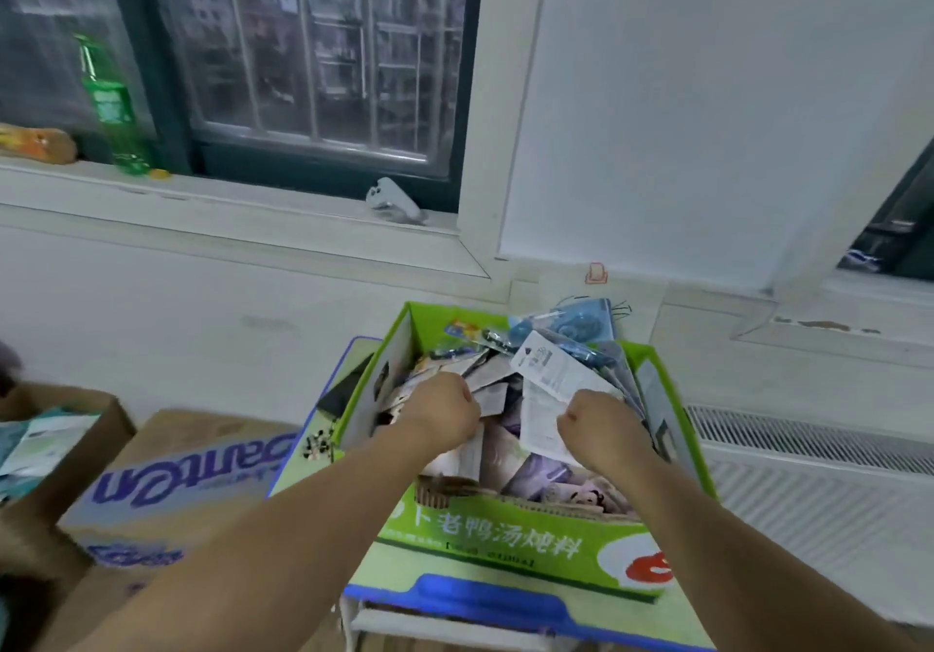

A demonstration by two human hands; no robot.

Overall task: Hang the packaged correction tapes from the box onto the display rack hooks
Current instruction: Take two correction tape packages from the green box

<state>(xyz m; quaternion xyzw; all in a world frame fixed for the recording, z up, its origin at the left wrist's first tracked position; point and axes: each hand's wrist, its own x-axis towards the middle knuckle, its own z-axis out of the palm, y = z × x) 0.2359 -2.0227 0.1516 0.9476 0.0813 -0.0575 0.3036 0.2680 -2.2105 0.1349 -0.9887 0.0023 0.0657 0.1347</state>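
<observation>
Both my hands in green box (505, 543) | left hand (445, 411) fingers curled among packaged correction tapes (493, 373), hold unclear | right hand (599, 424) pinching a white-backed packet (543, 414) | risk: tangled neighbours drag out, spill.

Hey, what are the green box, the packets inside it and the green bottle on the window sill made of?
Green printed box: corrugated cardboard with a glossy printed skin; a fluted edge shows along its front rim.
Packets: apparently printed card backs under clear plastic, judging by the shine, though they are blurred.
Translucent green bottle: likely plastic, since light passes through it.
</observation>
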